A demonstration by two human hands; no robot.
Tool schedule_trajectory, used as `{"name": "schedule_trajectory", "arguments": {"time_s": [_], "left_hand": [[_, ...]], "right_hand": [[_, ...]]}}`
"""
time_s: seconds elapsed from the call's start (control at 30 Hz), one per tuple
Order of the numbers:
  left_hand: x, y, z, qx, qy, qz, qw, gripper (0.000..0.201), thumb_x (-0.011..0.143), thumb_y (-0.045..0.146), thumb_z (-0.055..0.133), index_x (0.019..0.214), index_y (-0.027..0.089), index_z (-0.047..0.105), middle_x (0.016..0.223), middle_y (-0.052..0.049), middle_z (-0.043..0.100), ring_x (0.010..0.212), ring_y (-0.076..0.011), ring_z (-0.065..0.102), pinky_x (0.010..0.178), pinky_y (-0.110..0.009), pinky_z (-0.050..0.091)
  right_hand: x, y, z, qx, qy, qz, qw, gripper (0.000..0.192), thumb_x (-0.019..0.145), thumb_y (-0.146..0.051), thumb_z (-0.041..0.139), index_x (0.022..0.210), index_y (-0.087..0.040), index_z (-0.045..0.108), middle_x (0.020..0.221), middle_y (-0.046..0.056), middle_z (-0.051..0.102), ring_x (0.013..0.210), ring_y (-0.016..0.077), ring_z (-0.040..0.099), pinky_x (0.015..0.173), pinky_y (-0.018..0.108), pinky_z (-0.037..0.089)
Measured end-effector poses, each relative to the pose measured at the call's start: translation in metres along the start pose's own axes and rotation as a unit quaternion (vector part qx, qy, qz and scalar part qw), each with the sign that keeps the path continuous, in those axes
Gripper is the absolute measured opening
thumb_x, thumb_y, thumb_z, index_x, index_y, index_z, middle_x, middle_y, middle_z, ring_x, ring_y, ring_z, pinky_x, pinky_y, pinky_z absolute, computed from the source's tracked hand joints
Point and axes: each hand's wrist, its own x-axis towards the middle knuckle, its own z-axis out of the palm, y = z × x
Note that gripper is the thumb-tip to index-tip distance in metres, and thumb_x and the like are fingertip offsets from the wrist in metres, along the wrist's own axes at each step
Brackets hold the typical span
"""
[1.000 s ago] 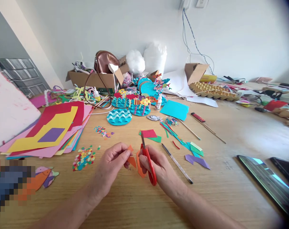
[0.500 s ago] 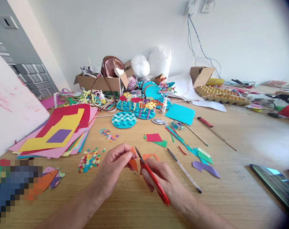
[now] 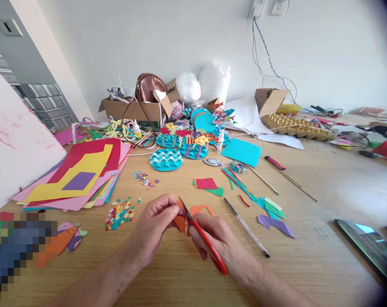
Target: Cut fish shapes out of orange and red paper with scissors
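Note:
Between the thumb and fingers of my left hand (image 3: 160, 219) is a small piece of orange paper (image 3: 180, 222). My right hand (image 3: 214, 236) is wrapped around the red-handled scissors (image 3: 212, 251), whose blades lie against the edge of that paper. Just behind my right fingers rests a curved orange offcut (image 3: 202, 209). To the left of my left hand lies a heap of colourful paper dots (image 3: 119, 215). A pen (image 3: 247, 228) lies right of my right hand, with a purple scrap (image 3: 276, 225) beyond it.
Coloured paper sheets (image 3: 81, 170) are stacked at left, near paper fish (image 3: 65, 238). Wavy blue paper discs (image 3: 166, 160), a glue bottle (image 3: 219, 140) and a blue sheet (image 3: 241, 152) stand farther back. A cutter knife (image 3: 275, 163) and a phone (image 3: 366, 247) lie to the right.
The scissors' blades have shifted slightly left and now overlap the orange paper's edge. My left hand still pinches the paper, which sits a little lower.

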Motion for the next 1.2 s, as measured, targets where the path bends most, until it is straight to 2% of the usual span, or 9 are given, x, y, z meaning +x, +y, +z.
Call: {"name": "schedule_trajectory", "arguments": {"time_s": [0.37, 0.83, 1.07, 1.2], "left_hand": [[0.0, -0.001, 0.0, -0.013, -0.005, 0.003, 1.0, 0.016, 0.079, 0.017, 0.049, 0.065, 0.014, 0.056, 0.062, 0.0, 0.06, 0.059, -0.0096, 0.054, 0.057, -0.02, 0.043], [-0.001, -0.003, 0.001, -0.009, 0.006, 0.011, 1.0, 0.015, 0.079, 0.019, 0.05, 0.065, 0.015, 0.055, 0.061, 0.002, 0.056, 0.058, -0.0091, 0.05, 0.057, -0.02, 0.042], [0.0, -0.004, -0.002, 0.028, 0.02, 0.014, 0.999, 0.016, 0.079, 0.02, 0.05, 0.065, 0.015, 0.057, 0.062, 0.002, 0.057, 0.058, -0.0094, 0.05, 0.056, -0.02, 0.041], [0.0, -0.005, -0.003, 0.034, 0.031, 0.016, 0.999, 0.016, 0.08, 0.021, 0.05, 0.069, 0.015, 0.061, 0.067, 0.0, 0.06, 0.06, -0.0102, 0.053, 0.056, -0.02, 0.042]], "right_hand": [[0.001, 0.008, 0.002, -0.003, 0.008, -0.004, 1.0, 0.033, 0.08, -0.04, 0.048, 0.058, -0.019, 0.037, 0.051, -0.006, 0.032, 0.047, 0.0083, 0.031, 0.044, 0.022, 0.022], [0.0, 0.017, 0.009, -0.024, 0.038, -0.047, 0.998, 0.042, 0.084, -0.051, 0.044, 0.058, -0.019, 0.039, 0.047, -0.005, 0.035, 0.045, 0.0081, 0.032, 0.042, 0.021, 0.024], [0.0, 0.01, 0.005, 0.037, -0.005, 0.006, 0.999, 0.042, 0.08, -0.057, 0.044, 0.062, -0.019, 0.04, 0.047, -0.006, 0.037, 0.042, 0.0079, 0.036, 0.04, 0.019, 0.028], [0.001, 0.008, 0.002, 0.063, -0.019, 0.0, 0.998, 0.041, 0.08, -0.056, 0.044, 0.065, -0.018, 0.043, 0.048, -0.005, 0.04, 0.043, 0.0087, 0.037, 0.042, 0.02, 0.029]]}}
